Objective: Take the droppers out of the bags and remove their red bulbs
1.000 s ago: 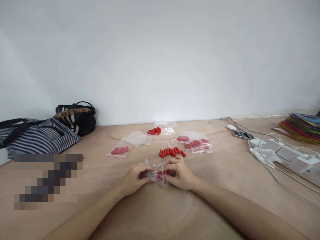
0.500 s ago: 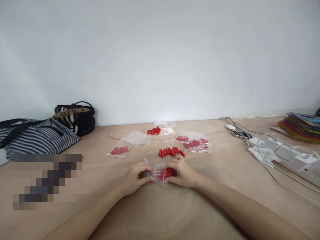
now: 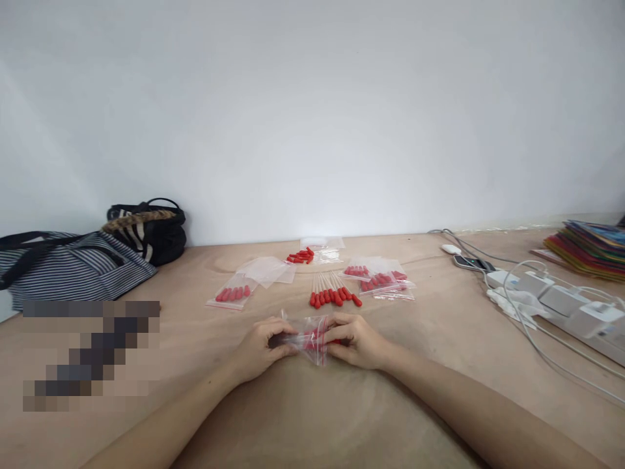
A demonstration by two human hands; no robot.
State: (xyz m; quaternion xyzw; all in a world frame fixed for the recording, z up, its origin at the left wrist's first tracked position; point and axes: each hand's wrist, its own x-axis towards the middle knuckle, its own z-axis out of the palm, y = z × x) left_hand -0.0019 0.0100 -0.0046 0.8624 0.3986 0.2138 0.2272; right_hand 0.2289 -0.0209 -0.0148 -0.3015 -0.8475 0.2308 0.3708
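Observation:
In the head view, a clear zip bag (image 3: 305,352) with a red seal line lies crumpled between my hands, low over the table. My left hand (image 3: 258,352) is closed, pinching the bag's left end. My right hand (image 3: 359,342) is closed around red-bulbed droppers (image 3: 312,337) at the bag's mouth, its fingertips at the seal line. The bulbs are partly inside the bag and partly hidden by my fingers. Just beyond, a row of loose droppers (image 3: 336,296) lies with red bulbs toward me and pale tubes pointing away.
To the left lie a bag of droppers (image 3: 233,294) and flat clear bags (image 3: 268,270). Filled bags (image 3: 383,281) overlap at right. Farther back is a pile of red bulbs (image 3: 300,256). A striped bag (image 3: 83,273) stands left; a power strip (image 3: 566,303) with chargers and cables runs along the right.
The red bulbs have moved left, farther into the bag. My right hand's fingers have shifted to the bag's mouth. My left hand keeps its place.

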